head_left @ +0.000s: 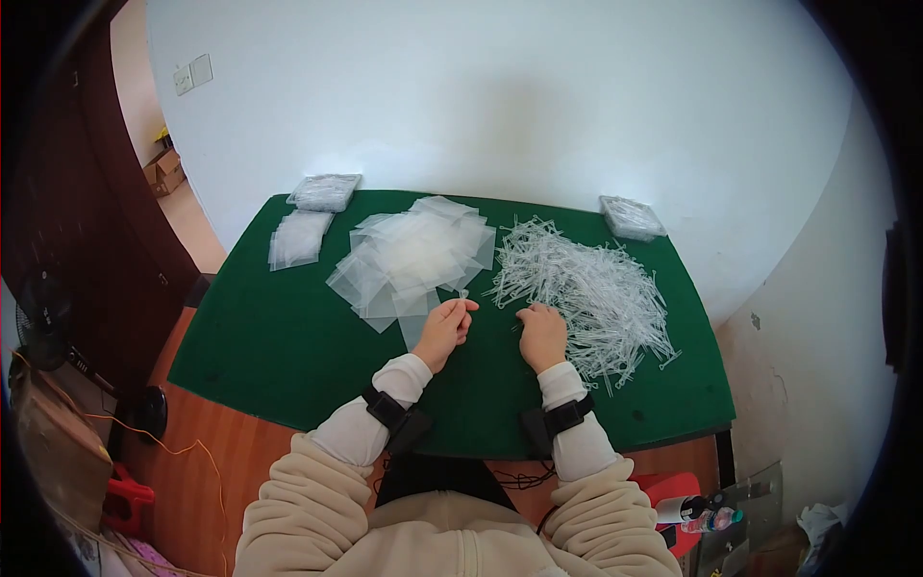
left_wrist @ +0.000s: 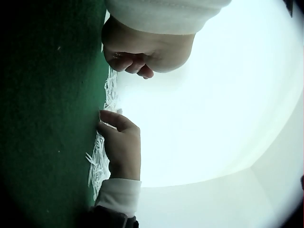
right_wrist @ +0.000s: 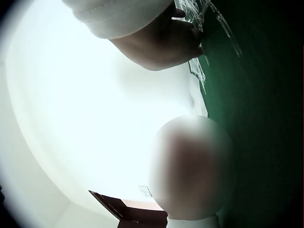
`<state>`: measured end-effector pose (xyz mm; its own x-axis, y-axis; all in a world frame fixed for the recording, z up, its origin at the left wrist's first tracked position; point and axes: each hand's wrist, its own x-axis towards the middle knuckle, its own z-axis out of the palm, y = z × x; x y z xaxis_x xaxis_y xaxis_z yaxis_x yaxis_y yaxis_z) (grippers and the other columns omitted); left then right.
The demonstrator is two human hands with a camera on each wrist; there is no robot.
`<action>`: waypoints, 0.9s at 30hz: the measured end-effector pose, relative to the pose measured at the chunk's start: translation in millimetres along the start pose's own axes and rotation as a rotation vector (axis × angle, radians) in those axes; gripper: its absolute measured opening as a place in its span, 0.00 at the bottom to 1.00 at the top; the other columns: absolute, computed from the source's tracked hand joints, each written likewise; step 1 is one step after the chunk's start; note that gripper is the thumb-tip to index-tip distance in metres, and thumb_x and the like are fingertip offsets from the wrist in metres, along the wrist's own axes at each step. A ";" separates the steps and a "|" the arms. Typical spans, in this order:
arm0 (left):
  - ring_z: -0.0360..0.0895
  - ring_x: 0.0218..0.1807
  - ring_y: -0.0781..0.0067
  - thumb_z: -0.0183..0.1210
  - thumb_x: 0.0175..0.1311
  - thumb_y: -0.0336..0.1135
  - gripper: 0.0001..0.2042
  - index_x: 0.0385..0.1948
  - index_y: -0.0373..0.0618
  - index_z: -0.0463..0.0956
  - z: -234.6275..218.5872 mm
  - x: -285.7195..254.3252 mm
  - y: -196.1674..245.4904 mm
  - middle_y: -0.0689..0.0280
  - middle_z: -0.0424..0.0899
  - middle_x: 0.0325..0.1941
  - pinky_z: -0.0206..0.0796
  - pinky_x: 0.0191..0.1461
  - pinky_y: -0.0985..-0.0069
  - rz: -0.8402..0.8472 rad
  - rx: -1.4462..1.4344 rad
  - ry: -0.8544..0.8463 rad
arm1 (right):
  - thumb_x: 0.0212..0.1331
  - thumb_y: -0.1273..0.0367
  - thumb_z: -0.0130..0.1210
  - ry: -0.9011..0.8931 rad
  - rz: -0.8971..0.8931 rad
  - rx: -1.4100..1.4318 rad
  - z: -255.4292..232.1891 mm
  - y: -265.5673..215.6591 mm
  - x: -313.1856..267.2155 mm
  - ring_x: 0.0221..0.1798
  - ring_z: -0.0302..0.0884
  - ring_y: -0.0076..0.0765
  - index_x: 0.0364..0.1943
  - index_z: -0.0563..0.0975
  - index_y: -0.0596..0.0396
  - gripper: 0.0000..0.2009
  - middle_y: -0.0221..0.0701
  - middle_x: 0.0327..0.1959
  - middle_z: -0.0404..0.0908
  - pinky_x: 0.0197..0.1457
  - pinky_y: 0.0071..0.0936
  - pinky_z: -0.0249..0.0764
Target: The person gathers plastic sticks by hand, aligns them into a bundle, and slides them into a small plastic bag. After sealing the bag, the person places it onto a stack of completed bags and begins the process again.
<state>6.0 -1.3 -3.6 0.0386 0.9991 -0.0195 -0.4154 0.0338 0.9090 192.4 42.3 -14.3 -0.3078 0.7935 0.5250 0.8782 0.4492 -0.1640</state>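
My left hand [head_left: 444, 332] has its fingers curled round a small bunch of clear plastic sticks [head_left: 464, 294], whose ends poke out above the fingers. Most of what it holds is hidden inside the hand. My right hand [head_left: 544, 337] is low over the table at the near left edge of a large pile of clear plastic sticks with looped ends [head_left: 596, 298]. In the left wrist view, the thumb and forefinger of the right hand [left_wrist: 124, 145] meet at a thin clear stick. Just beyond the left hand lies a heap of clear flat plastic bags [head_left: 413, 255].
Green cloth covers the table [head_left: 260, 356]. At its back left are a packed clear bundle [head_left: 325, 192] and a small stack of flat bags [head_left: 300, 238]; another packed bundle [head_left: 632, 218] sits at the back right. A white wall [head_left: 500, 106] rises behind the table.
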 end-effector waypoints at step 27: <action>0.64 0.27 0.84 0.42 0.68 0.38 0.12 0.37 0.42 0.71 -11.2 11.2 -19.5 0.72 0.71 0.27 0.58 0.28 0.85 0.358 0.401 0.145 | 0.46 0.74 0.52 -0.052 -0.334 0.607 -25.7 -34.9 4.1 0.31 0.71 0.45 0.23 0.75 0.52 0.01 0.34 0.25 0.73 0.35 0.35 0.68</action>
<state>4.4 9.6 -26.2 -0.1782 0.9409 0.2881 -0.0005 -0.2928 0.9562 169.9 19.4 15.0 -0.5569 0.5843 0.5903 0.3777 0.8111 -0.4466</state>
